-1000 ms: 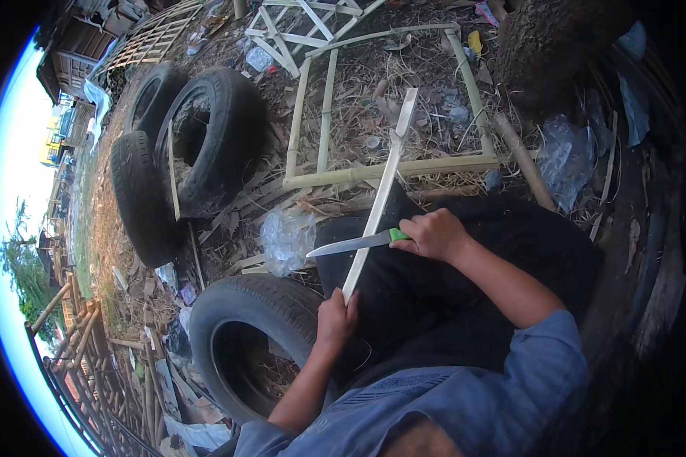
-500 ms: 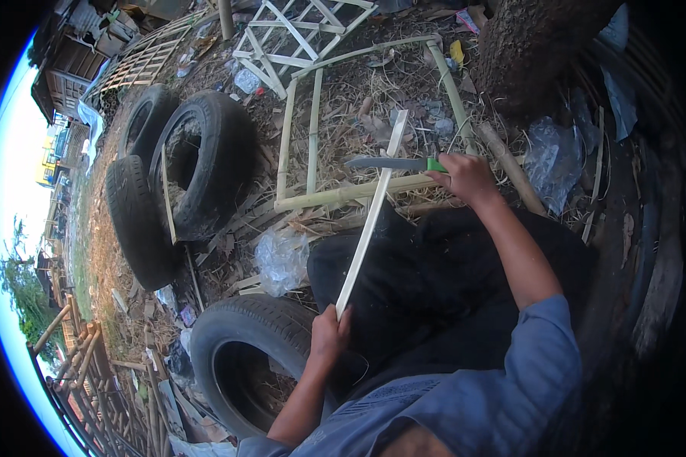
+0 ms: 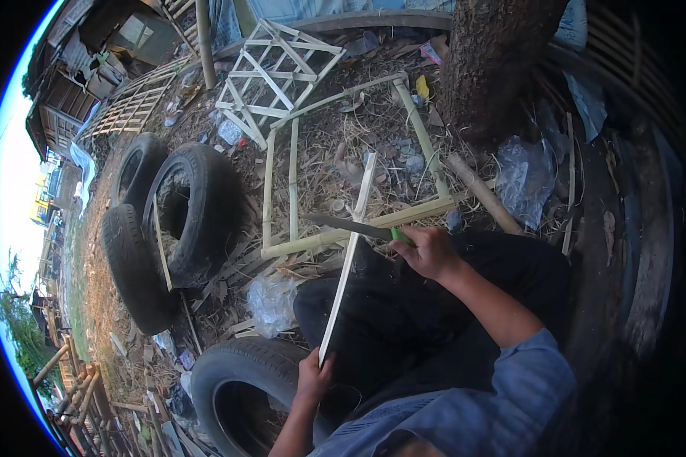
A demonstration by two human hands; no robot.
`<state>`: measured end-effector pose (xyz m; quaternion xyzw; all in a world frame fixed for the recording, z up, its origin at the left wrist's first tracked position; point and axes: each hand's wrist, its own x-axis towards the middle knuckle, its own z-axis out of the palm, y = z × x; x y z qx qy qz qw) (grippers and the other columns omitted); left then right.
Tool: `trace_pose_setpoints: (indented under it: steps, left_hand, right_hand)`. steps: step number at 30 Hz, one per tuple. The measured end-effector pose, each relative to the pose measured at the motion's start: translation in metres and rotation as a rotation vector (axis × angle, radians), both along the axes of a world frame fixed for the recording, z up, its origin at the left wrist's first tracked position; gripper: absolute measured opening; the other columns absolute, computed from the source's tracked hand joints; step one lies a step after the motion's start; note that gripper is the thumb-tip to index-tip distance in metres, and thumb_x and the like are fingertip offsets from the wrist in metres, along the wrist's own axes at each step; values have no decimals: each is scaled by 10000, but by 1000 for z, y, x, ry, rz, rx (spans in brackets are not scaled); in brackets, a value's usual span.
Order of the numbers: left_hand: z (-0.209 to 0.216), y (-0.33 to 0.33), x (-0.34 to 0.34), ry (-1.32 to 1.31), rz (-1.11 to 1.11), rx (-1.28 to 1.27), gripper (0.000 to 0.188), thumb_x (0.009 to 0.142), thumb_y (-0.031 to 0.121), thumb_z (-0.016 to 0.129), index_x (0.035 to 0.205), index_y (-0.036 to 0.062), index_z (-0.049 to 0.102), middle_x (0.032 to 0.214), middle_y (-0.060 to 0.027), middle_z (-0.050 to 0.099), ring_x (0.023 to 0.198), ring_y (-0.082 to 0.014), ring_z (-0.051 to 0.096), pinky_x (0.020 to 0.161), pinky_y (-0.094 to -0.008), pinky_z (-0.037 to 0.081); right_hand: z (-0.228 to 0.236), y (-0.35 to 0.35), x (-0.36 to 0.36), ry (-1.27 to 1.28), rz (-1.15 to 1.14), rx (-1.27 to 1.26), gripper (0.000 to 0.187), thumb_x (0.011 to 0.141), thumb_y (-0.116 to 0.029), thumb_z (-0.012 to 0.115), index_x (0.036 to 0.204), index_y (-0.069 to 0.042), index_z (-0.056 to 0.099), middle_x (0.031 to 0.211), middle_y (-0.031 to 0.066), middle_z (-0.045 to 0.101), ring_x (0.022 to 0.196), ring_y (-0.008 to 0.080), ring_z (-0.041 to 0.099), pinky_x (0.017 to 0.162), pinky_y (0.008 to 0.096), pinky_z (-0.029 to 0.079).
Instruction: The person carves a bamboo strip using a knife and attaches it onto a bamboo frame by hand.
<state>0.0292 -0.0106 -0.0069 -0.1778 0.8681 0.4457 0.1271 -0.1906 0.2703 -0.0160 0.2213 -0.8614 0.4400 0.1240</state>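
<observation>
My left hand (image 3: 312,376) is closed around the lower end of a pale bamboo strip (image 3: 338,298), which slants up and away across my dark trousers. In my right hand (image 3: 430,253) is a knife (image 3: 351,224) with a green handle, gripped in a fist. Its grey blade points left and lies across the strip, a little above the strip's middle. Just beyond my knees, a rectangular bamboo frame (image 3: 312,242) rests on the ground, and the strip's far end reaches over it.
A bamboo lattice (image 3: 280,75) lies behind the frame. Several old tyres (image 3: 206,206) stand at the left, with another tyre (image 3: 219,373) beside my left arm. A tree trunk (image 3: 489,76) rises at the far right. Crumpled clear plastic bags (image 3: 271,303) lie on the littered ground.
My right hand has drawn the knife along the strip toward me and to the left. The view has tilted up, so the surroundings sit lower in the picture.
</observation>
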Motion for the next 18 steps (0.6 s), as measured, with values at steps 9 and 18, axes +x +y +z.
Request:
trace_pose_setpoints:
  steps: [9,18]
  left_hand:
    - [-15,9,14,6,-126,-438,443,939,431,481,829,2,482,643,-266,564,663,-481,577,579,-536,428]
    - [-15,8,6,-20,-118,-496,414,924,394,524,819,-5,485,643,-278,567,655,-483,578,584,-548,437]
  right_hand:
    - [-14,17,-20,-230,-75,155,414,910,-460,544,940,-80,706,672,162,644,683,372,648,622,462,516]
    - [-50,30,-53,-169,-18,479,420,887,-490,561,863,-91,690,642,175,632,667,358,652,606,457,521]
